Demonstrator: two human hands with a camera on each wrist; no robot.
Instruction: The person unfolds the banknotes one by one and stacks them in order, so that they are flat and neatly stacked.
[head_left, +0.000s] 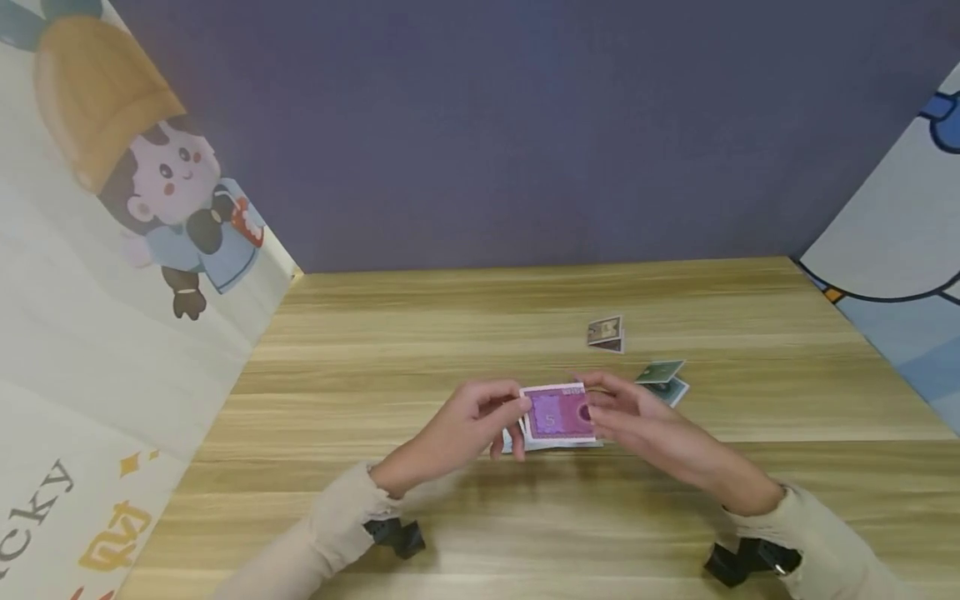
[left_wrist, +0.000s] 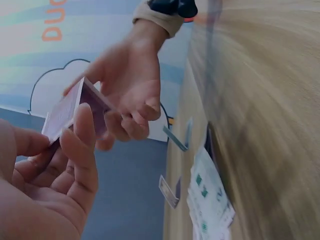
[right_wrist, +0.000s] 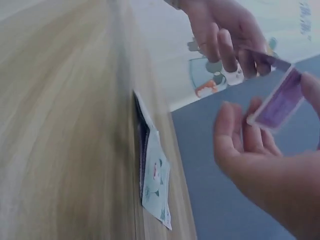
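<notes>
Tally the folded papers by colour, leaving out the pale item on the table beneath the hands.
Purple folded paper: 1
Green folded paper: 1
Brown folded paper: 1
Total: 3

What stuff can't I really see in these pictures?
Head view: part of the purple card, covered by the right hand.
Head view: most of the pale paper, behind the purple card.
Head view: print on the brown card, too small.
Left wrist view: part of the left hand, cut off by the edge.
</notes>
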